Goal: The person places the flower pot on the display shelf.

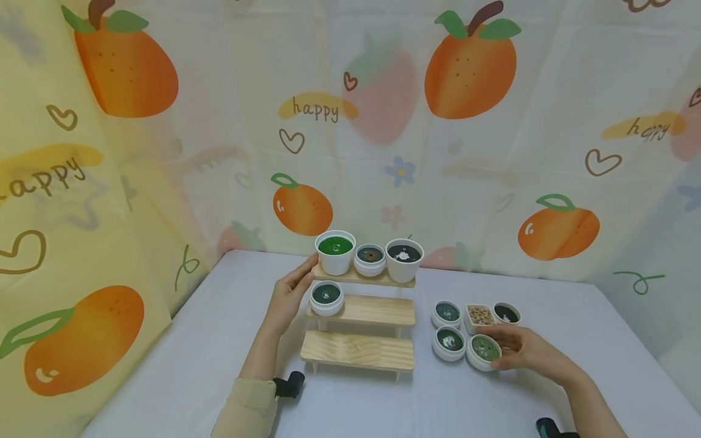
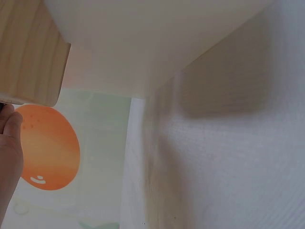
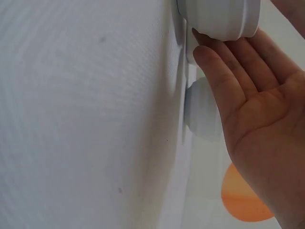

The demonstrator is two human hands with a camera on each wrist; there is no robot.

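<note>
Helper: Start with the head view. Where are you?

Me: My right hand [image 1: 528, 351] has thumb and fingers round a squat white round pot with a pale green top [image 1: 485, 350], which sits on the counter [image 1: 471, 407] to the right of a pale wooden three-tier stand [image 1: 356, 350]. My left hand [image 1: 287, 301] stretches its fingers to the top tier's left end, beside a tall white cup with a bright green top [image 1: 336, 258].

Helper: So which step is this?

Me: I'd call it taking hold of one pot, probably for the stand.

Helper: And the left wrist view?

Me: My fingertips meet the wooden edge; I judge it a steadying touch, not a grip.

Helper: The right wrist view?

Me: My fingers lie along the pot's white side. My thumb's tip is out of frame, so I can't tell how firm the pinch is. The next move calls for a level lift, clear of the square white dish of tan pieces [image 1: 480, 316] just behind.
</note>
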